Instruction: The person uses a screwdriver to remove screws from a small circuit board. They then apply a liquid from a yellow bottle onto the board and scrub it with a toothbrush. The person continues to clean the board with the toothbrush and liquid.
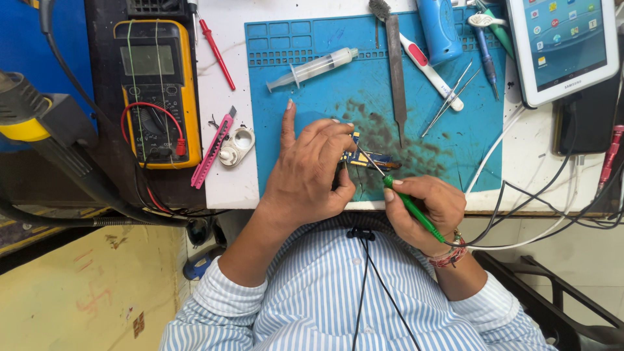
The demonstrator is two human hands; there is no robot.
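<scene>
At the front edge of the blue mat (312, 97) on the white table (221, 182), the left hand (309, 172) pinched a small circuit board (370, 159). The right hand (426, 208) gripped a green tool (409, 207), its tip maybe touching the board. A yellow meter (156, 91) lay on the table's left side.

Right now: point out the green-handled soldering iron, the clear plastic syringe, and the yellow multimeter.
green-handled soldering iron (411, 208), head view, on the green grip.
clear plastic syringe (316, 66), head view, on the mid barrel.
yellow multimeter (156, 91), head view, on the body below the screen.
</scene>
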